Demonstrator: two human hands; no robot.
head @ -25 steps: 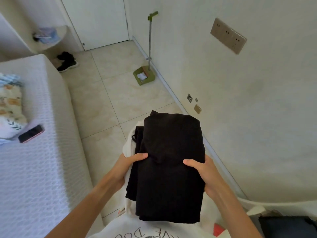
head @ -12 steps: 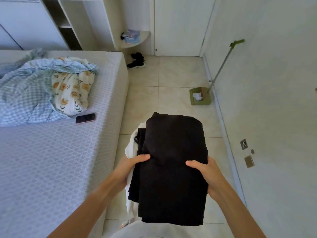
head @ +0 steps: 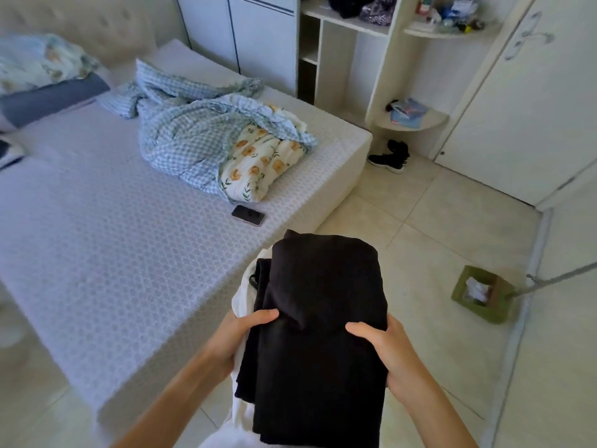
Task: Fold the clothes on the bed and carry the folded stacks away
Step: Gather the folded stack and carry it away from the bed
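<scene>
Both hands are on the load here: the left hand [head: 240,331] grips the near left side of a folded stack of clothes [head: 318,334], thumb laid over the top black layer and fingers tucked out of sight beneath, while the right hand [head: 384,349] does the same on the right side, thumb pressed across the dark fabric. The stack is held in the air in front of the person, above the tiled floor [head: 416,253] just beside the bed [head: 106,260], its far left corner overlapping the bed's edge in the head view. Black garments sit on top, and a white garment [head: 243,297] peeks out along the left edge underneath them. Over on the bed, a crumpled blue checked blanket [head: 193,130] lies in a heap with a flowered cloth [head: 258,166] spilling out of it, and a phone [head: 248,215] rests flat on the mattress just beside that cloth. Pillows [head: 42,79] sit up against the headboard. Past the foot of the bed stand white shelves [head: 352,59] with odds and ends on them, a pair of black shoes [head: 391,155] on the floor below, and off to the right a green dustpan [head: 481,294] with a long handle leaning toward the wall.
</scene>
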